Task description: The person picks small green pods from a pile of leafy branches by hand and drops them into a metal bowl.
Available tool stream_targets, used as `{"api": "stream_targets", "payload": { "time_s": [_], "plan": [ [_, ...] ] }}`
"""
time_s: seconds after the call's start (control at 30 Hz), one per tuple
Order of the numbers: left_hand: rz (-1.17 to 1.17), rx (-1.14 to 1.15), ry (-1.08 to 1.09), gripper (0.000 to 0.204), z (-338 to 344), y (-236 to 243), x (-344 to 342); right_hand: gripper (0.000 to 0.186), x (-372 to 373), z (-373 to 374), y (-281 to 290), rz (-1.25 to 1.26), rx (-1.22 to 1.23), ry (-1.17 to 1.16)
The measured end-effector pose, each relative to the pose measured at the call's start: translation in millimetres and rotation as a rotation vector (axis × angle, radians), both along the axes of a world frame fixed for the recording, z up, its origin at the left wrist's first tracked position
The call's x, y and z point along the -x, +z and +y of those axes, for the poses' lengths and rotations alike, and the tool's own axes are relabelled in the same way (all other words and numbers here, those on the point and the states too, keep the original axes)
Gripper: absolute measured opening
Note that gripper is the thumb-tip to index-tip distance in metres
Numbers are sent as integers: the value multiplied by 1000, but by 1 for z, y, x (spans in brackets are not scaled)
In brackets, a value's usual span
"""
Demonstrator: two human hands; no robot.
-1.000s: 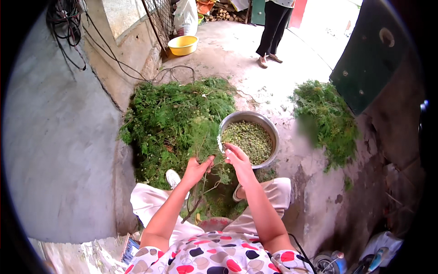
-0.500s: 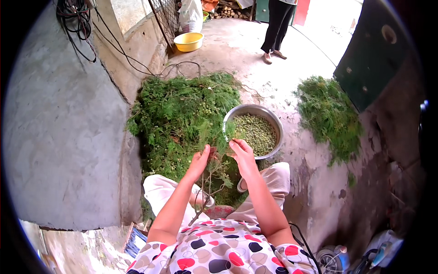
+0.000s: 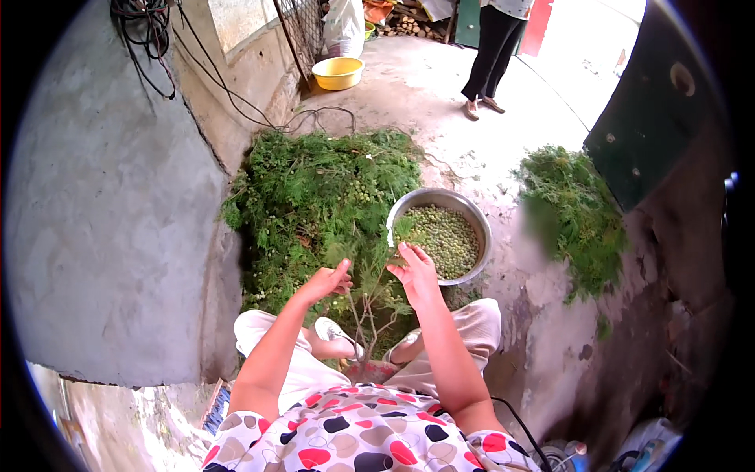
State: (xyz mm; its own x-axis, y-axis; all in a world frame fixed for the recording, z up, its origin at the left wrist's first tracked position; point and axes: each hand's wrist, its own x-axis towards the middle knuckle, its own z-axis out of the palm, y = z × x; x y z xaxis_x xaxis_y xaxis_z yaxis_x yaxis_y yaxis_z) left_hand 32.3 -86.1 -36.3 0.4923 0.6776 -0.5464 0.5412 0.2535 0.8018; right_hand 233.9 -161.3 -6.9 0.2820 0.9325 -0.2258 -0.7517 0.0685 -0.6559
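Note:
My left hand (image 3: 324, 285) is beside a leafy green branch (image 3: 368, 315). Its thumb points up, apart from loosely bent fingers, and no grip on the stems shows. The branch's bare forked stems rise between my knees, and its feathery top blends into the greenery behind. My right hand (image 3: 417, 274) is at the near left rim of a metal basin (image 3: 485, 250), its fingertips closed on a feathery green sprig (image 3: 404, 229). Small round green berries (image 3: 450, 240) lie in the basin. A big heap of leafy branches (image 3: 314, 185), bearing similar berries, spreads ahead and to the left.
Another pile of green branches (image 3: 578, 216) lies at right by a dark green door (image 3: 649, 118). A yellow basin (image 3: 338, 73) and a white sack (image 3: 343, 31) stand at the far wall. A person in black trousers (image 3: 497, 51) stands beyond. Cables (image 3: 141, 35) hang at left.
My left hand has moved down and left, away from the foliage, its thumb and fingers now apart. The branch's stems stand more upright. My right hand remains by the basin rim.

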Motion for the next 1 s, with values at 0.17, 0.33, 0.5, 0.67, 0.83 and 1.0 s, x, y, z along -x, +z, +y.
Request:
{"api": "stream_targets", "payload": {
  "time_s": [0.17,0.33,0.5,0.67,0.83,1.0],
  "plan": [
    [175,-395,-15,61,18,-5,8,9,15,15,-12,-39,39,58],
    [-499,-396,88,60,-3,-9,-20,9,25,29,-18,-127,44,136],
    [-641,-267,179,48,-8,-25,-41,11,28,33,-33,-306,56,216],
    [-572,-164,282,25,-1,-22,-50,47,15,12,-28,-288,-109,309],
    [-332,-36,483,27,24,5,-44,43,-83,-20,-37,-268,61,-170],
    [-491,-138,593,38,73,-10,17,60,-171,-17,-52,-269,14,-505]
  ]
}}
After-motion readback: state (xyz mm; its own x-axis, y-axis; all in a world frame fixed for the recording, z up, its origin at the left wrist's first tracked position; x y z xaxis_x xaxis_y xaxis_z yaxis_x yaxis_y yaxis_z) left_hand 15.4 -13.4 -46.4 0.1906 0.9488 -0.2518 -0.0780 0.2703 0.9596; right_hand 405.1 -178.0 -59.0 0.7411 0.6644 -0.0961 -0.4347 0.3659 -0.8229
